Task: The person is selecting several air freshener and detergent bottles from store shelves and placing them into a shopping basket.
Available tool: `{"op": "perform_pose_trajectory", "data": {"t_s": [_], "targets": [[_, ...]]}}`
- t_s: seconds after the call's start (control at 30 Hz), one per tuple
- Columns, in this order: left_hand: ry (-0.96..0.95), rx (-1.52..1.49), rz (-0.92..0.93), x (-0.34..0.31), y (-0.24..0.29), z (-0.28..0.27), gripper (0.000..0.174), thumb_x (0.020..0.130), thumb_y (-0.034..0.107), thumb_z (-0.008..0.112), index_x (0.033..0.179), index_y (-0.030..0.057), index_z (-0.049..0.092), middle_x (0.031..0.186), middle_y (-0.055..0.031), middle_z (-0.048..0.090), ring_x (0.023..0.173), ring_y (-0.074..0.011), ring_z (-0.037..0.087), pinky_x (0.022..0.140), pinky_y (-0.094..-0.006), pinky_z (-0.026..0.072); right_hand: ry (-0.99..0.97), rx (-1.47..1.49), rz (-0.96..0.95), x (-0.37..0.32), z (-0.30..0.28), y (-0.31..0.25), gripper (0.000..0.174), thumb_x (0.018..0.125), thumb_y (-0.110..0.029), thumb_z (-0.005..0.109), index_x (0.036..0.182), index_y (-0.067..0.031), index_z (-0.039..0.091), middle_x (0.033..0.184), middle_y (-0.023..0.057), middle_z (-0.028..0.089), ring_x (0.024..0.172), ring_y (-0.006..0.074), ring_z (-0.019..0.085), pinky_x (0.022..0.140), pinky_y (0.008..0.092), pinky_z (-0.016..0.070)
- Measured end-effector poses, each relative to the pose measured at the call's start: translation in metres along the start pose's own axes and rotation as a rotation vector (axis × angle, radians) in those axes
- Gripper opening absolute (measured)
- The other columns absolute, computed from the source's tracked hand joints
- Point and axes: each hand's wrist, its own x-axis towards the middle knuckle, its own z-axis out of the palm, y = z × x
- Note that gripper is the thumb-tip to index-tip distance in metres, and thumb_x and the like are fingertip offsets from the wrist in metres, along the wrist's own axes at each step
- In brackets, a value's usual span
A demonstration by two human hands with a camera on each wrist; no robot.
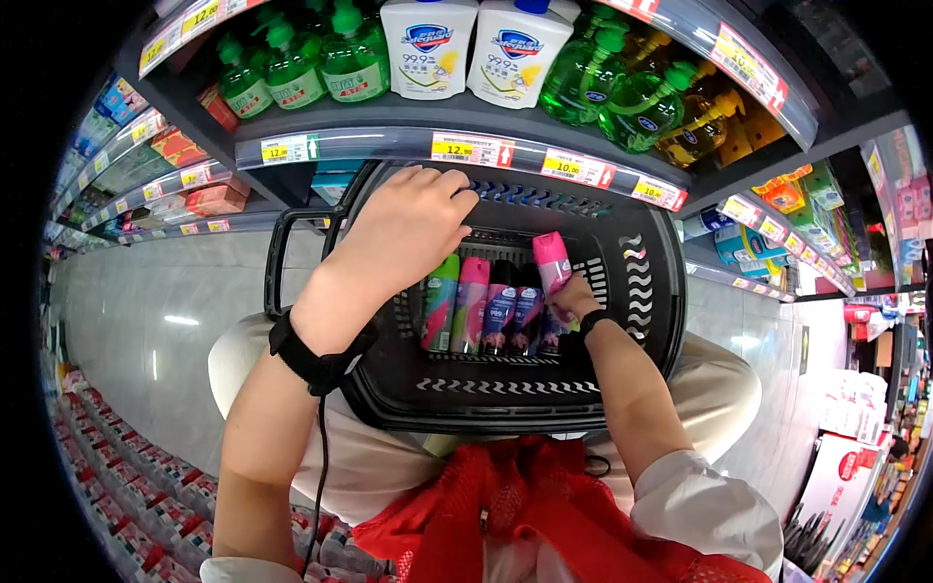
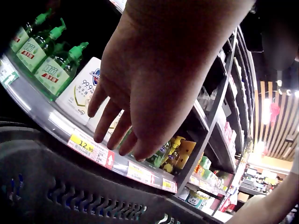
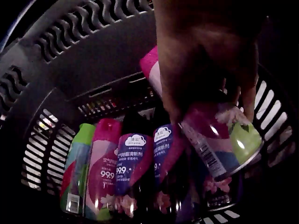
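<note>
- Gripping the pink-capped air freshener can [image 1: 551, 255], the right hand [image 1: 573, 295] curls its fingers round it, tilted, inside the black shopping basket [image 1: 457, 416].
- Beside it in the basket: a green-capped can [image 1: 441, 303], a second pink-capped can [image 1: 471, 309] and dark-capped cans [image 1: 499, 313].
- Near the basket's far rim: the left hand [image 1: 413, 228], fingers slightly spread.
- Beyond the basket: shelved Safeguard bottles [image 1: 429, 51].

There are one green-capped can [image 1: 440, 306], two pink-capped cans [image 1: 471, 309] and, probably, three dark cans [image 1: 499, 316]. Two white bottles [image 1: 428, 53]; one basket [image 1: 515, 416].
</note>
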Motion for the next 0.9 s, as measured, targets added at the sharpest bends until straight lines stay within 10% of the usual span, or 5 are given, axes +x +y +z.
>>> {"op": "perform_pose_trajectory", "data": {"t_s": [0.3,0.37,0.9], "targets": [[0.0,-0.011,0.041,0.003,0.003,0.007,0.028,0.073,0.011,0.066,0.099,0.0029,0.059,0.104,-0.0089,0.056,0.097,-0.0277,0.055,0.088,-0.0365,0.0433,-0.198,0.48,0.196,-0.004,0.0,0.009,0.064,0.057,-0.029,0.082,0.104,0.0059,0.057,0.098,0.0203,0.064,0.09,0.0297,0.064,0.074,0.0377,0.0533],[-0.015,-0.015,0.037,0.003,0.004,0.006,0.029,0.073,0.011,0.066,0.099,0.003,0.059,0.105,-0.009,0.056,0.098,-0.028,0.055,0.088,-0.0366,0.0432,0.0,0.027,0.076,0.002,0.005,0.006,0.07,0.061,-0.031,0.08,0.116,0.0009,0.049,0.108,0.0201,0.061,0.097,0.0311,0.061,0.082,0.039,0.0508],[-0.126,-0.013,0.0,0.004,0.003,0.006,0.03,0.075,0.015,0.064,0.102,0.0033,0.057,0.106,-0.0086,0.053,0.1,-0.0275,0.052,0.089,-0.037,0.0415,0.534,-0.651,-0.498,0.023,-0.001,-0.052,0.038,0.082,-0.013,0.051,0.12,-0.0108,0.047,0.107,0.0086,0.052,0.103,0.0279,0.051,0.09,0.0509,0.0417]]}}
